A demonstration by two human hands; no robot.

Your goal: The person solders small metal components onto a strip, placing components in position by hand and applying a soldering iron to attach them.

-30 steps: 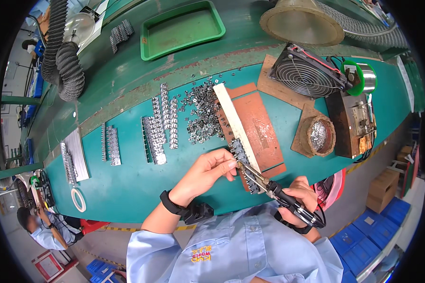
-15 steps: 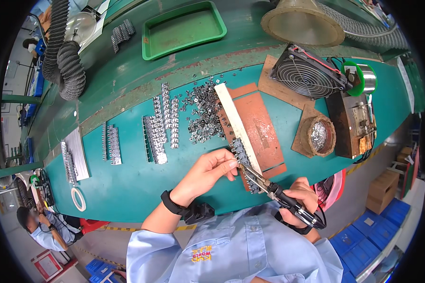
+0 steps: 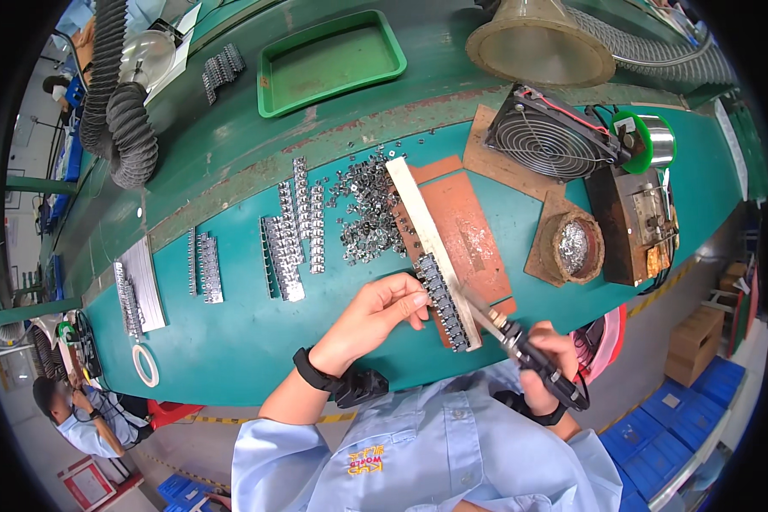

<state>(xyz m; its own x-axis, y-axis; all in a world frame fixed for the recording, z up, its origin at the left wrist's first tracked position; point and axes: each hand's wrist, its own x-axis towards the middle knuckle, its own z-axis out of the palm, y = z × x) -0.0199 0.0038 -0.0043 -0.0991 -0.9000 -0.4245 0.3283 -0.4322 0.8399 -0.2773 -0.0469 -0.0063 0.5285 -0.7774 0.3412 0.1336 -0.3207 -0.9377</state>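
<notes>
In my right hand (image 3: 548, 367) is a soldering iron (image 3: 527, 352) with a black handle. Its metal tip, blurred by motion, is over the brown board (image 3: 469, 230), just right of the pale wooden bar (image 3: 420, 212). Along the bar's near end lies a strip of small dark components (image 3: 442, 300). My left hand (image 3: 382, 309) is at the strip's left edge, thumb and fingers pinched together; anything between the fingertips is too small to make out. A heap of small metal parts (image 3: 369, 205) is spread beyond my left hand, against the bar.
Several strips of metal parts (image 3: 288, 239) lie to the left, with a tape ring (image 3: 144, 363). At right are a fan (image 3: 555, 132), a solder wire spool (image 3: 657, 142), a round pot (image 3: 577, 247) and a rusty box (image 3: 627, 226). A green tray (image 3: 333, 64) sits at the back.
The soldering iron's tip has come off the strip and moved to the right, away from my left fingers. My right hand has shifted slightly with it; my left hand stays nearly in place.
</notes>
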